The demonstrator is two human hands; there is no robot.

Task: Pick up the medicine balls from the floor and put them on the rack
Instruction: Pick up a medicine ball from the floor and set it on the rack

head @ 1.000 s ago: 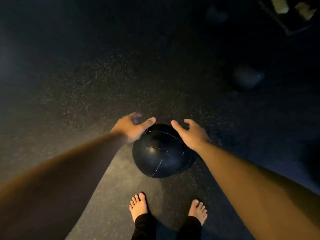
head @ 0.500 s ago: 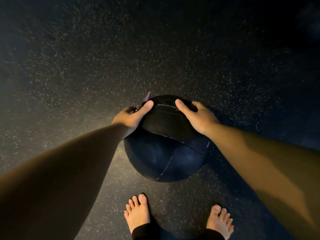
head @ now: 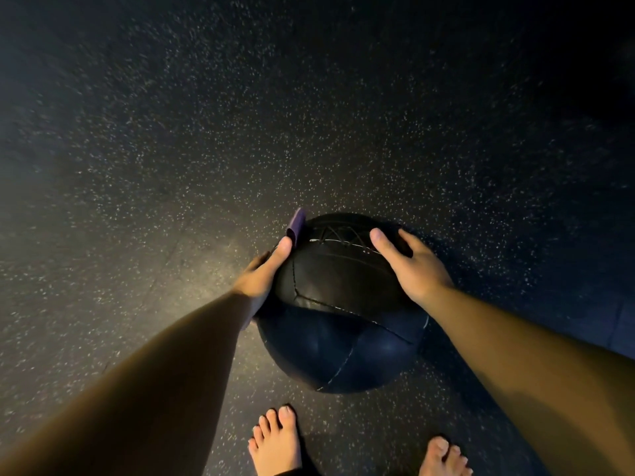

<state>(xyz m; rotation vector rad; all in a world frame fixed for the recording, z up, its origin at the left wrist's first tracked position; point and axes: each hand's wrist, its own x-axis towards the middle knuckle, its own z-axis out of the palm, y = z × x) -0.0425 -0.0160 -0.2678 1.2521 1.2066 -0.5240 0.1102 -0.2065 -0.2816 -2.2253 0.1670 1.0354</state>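
- Leather, black and stitched, lies under our fingers (head: 378,237): both hands are spread wide and pressed flat against the ball (head: 340,304), one on each flank, so we hold it by squeeze and not by any closed fist.
- Our left hand (head: 263,276) cups the ball's left side with the thumb running up along the seam; our right hand (head: 417,269) lies over the upper right, thumb pointing inward toward the lacing (head: 343,237).
- A small purple tab (head: 297,221) sticks up at the far left edge of the ball, just past the left thumb.
- The ball sits low in front of our bare feet (head: 276,441), over the speckled floor (head: 309,115). We cannot tell whether it rests on the floor or has just cleared it.
- A sphere has no true long axis. Its laced panel faces up and away from us, and the seams run down toward our toes.
- We judge the step in hand to be the pick-up of this one ball, with the grasp made.
- Next, we think, calls for even inward pressure from both palms, a straight lift, then a turn to find the rack, which is not in view.
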